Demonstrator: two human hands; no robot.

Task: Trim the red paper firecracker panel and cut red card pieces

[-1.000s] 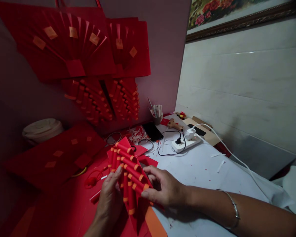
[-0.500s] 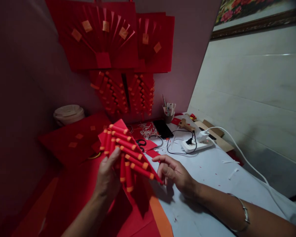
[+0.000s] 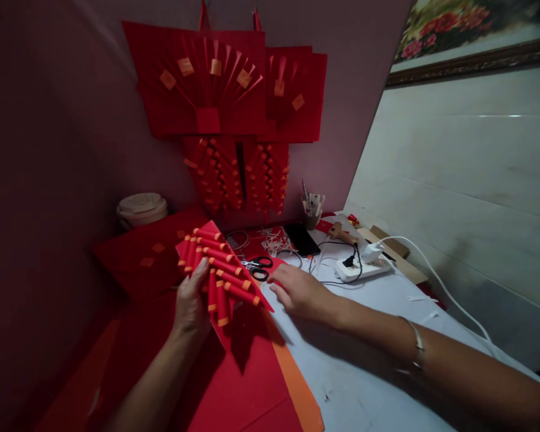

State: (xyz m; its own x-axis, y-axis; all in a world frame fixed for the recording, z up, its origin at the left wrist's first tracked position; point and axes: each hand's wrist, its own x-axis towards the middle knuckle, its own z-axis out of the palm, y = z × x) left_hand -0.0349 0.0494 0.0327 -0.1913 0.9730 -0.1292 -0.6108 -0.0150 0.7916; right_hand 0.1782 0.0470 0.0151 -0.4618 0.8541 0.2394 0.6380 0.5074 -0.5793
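My left hand (image 3: 192, 300) grips a red card (image 3: 267, 303) covered with slanting rows of small rolled red paper tubes (image 3: 219, 254), each banded orange at the ends. My thumb presses on its front; the other fingers are hidden behind. To the right, my right hand (image 3: 302, 291) is bent above the white tabletop, thumb apart from the fingers and nothing visible in it. Just beyond its fingertips are black-handled scissors (image 3: 260, 268) and a piece of red paper (image 3: 276, 262). Large red sheets (image 3: 261, 378) with an orange strip (image 3: 292, 378) lie beneath the left hand.
Red paper fan decorations (image 3: 207, 84) and two tube-covered strings (image 3: 266, 177) hang on the wall. A phone (image 3: 302, 239), a cup of pens (image 3: 312, 219), a glue gun (image 3: 342, 233) and a corded power strip (image 3: 362, 269) stand at the back. A lidded bucket (image 3: 142, 209) is left.
My right hand has left the card's lower corner and moved forward and left toward the scissors. My left hand still holds the tube-covered card. The camera view has shifted a little.
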